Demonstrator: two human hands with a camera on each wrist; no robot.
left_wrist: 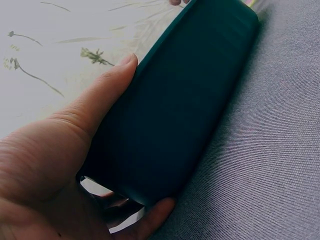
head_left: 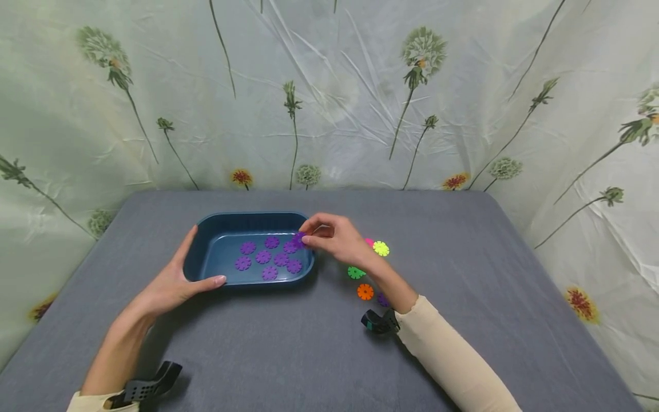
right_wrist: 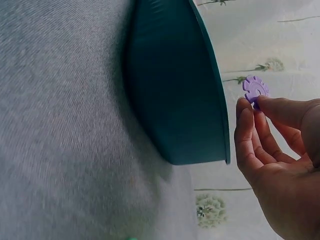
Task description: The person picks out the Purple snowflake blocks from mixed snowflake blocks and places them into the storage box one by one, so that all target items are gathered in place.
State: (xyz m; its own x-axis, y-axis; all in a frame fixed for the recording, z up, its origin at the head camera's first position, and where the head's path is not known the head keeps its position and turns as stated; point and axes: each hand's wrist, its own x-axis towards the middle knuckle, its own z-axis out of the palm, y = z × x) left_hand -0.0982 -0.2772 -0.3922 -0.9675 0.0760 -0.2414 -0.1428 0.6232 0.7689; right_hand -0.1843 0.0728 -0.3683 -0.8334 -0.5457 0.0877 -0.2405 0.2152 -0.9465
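A dark blue plastic basin (head_left: 216, 274) stands on the grey cloth, with several purple notched discs (head_left: 264, 257) lying flat on its floor. My left hand (head_left: 175, 286) holds the basin's left end, thumb along the near rim and fingers round the far side. In the left wrist view, the thumb lies against the basin wall (left_wrist: 175, 105). Above the basin's right end, my right hand (head_left: 334, 237) pinches one purple notched disc (right_wrist: 255, 89) between thumb and fingers. That disc is held tilted, above rim height, in the right wrist view.
Right of the basin, partly behind the right forearm, lie loose discs: yellow (head_left: 381, 248), pink (head_left: 369, 242), green (head_left: 356, 273), orange (head_left: 365, 292) and purple (head_left: 382, 299). A dandelion-print curtain (head_left: 340, 103) hangs behind the grey-covered table (head_left: 298, 355).
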